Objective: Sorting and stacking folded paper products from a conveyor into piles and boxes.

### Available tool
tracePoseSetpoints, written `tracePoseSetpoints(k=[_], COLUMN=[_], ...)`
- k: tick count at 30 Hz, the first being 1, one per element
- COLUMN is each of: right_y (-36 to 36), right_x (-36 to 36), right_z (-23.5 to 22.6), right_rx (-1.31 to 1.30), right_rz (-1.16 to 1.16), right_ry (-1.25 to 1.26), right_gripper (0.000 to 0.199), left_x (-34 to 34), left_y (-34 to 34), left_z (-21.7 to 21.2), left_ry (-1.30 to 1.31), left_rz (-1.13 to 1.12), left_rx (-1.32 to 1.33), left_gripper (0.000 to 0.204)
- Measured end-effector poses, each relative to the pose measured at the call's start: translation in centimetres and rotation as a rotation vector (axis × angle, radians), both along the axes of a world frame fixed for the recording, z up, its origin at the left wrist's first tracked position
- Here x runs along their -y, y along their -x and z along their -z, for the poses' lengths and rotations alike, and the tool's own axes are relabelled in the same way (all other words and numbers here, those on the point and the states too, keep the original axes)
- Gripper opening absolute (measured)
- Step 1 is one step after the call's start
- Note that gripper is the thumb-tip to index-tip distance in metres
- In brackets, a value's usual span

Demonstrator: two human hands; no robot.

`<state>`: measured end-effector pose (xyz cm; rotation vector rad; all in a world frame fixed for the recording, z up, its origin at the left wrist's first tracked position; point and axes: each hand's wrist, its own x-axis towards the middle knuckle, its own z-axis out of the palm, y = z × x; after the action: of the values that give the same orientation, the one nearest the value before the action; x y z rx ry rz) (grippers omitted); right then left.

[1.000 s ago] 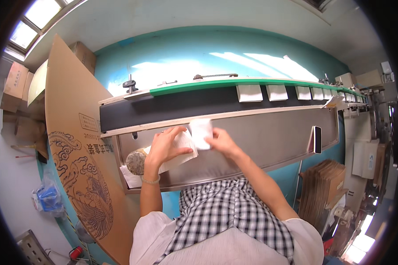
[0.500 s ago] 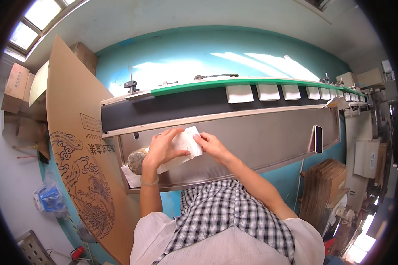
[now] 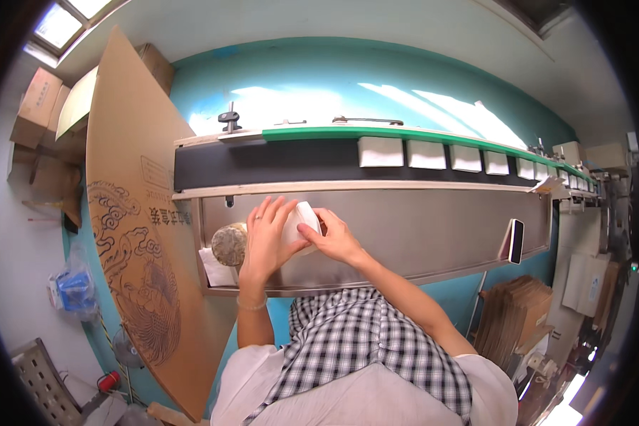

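A small stack of folded white tissues is held up over a steel worktop. My left hand cups its left side, with the fingers bent along it. At its right edge my right hand grips it, the thumb pressed on the near face. Just left of my left wrist sits a round, mottled grey stone-like block. Some loose white paper lies beside the block at the worktop's left end.
Beyond the worktop runs a black conveyor belt carrying a row of white tissue stacks under a green rail. A tall printed cardboard sheet stands at the left. A phone leans at the right, above flattened cartons.
The stack has been turned more upright, and my right thumb has come onto its near face. Along the belt the tissue stacks have shifted left. My view has also moved slightly.
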<state>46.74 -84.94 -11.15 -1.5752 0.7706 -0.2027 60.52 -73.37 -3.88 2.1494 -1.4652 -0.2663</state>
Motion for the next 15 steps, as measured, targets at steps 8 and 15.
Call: tracePoseSetpoints(k=[8,15], right_y=[0.4,2.0], right_x=[1.3,2.5], right_z=[0.7,-0.2], right_rx=[0.056,-0.087], right_rz=[0.091,-0.094], right_ry=[-0.635,0.051], right_gripper=[0.042,0.035], left_x=[-10.3,-5.8], left_y=[5.9,8.1], left_z=[4.4,3.8], left_ry=[0.219,0.194], left_rz=[-0.779,-0.868], left_rx=[-0.094,-0.53], left_gripper=[0.035,0.068])
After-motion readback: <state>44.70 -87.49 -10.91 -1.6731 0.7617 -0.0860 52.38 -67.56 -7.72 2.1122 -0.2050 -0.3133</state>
